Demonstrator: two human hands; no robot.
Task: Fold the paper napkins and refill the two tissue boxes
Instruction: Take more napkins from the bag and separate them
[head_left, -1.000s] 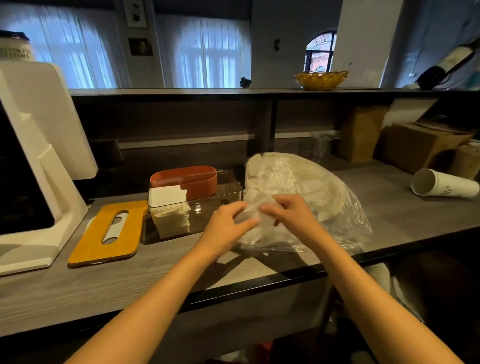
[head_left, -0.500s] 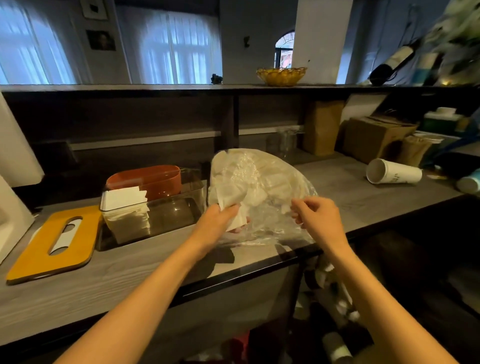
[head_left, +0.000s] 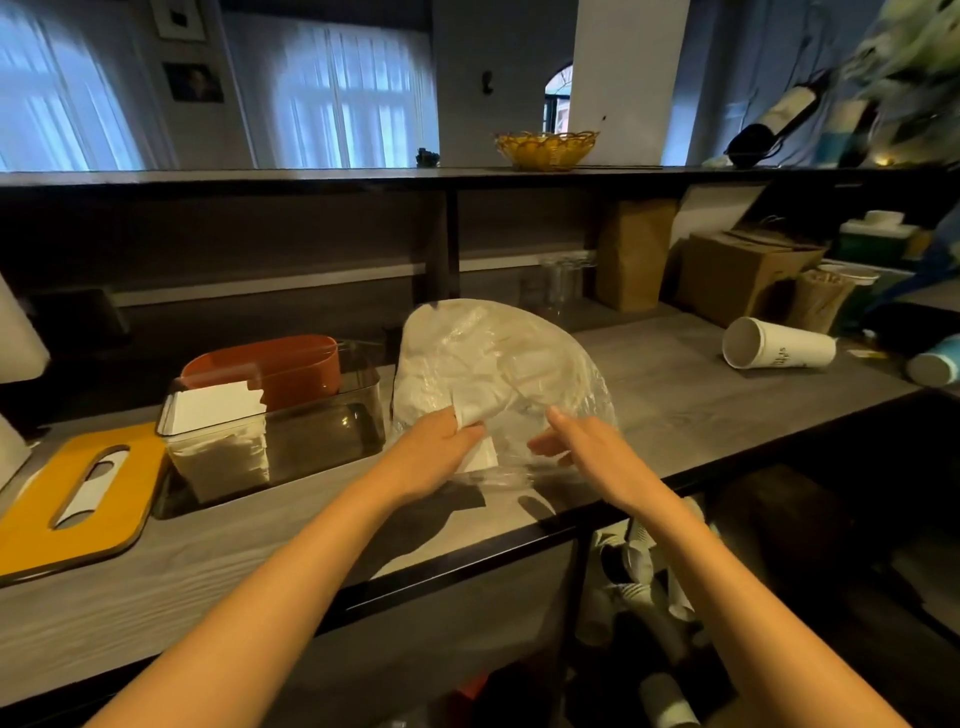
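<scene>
Head view, tabletop: grey wood-grain surface running left to right; all task items lie on it.
Bag: clear plastic, bulging with white napkins, standing at centre, just right of the clear box.
Napkin: one white sheet pulled partly out at the bag's near-left mouth.
Left hand: grip closed on the napkin, thumb over the sheet's upper edge, fingers beneath; palm turned toward the bag.
Right hand: fingers straight and spread, holding nothing; fingertips at or just short of the bag's near film, contact cannot be told.
Clear box: lid off, long axis left to right; a short stack of folded napkins fills its left end, the right part bare.
Red box: behind the clear box, touching or nearly so; contents hidden.
Lid: yellow, slotted, flat on the tabletop left of the clear box.
Key relation: the clear box lies left of the gripped napkin, and the left hand is the nearer one.
Judgement: napkin is being drawn free for folding; refill at an early stage.
Arm pose: both forearms reach forward from the near edge, converging on the bag's mouth.
</scene>
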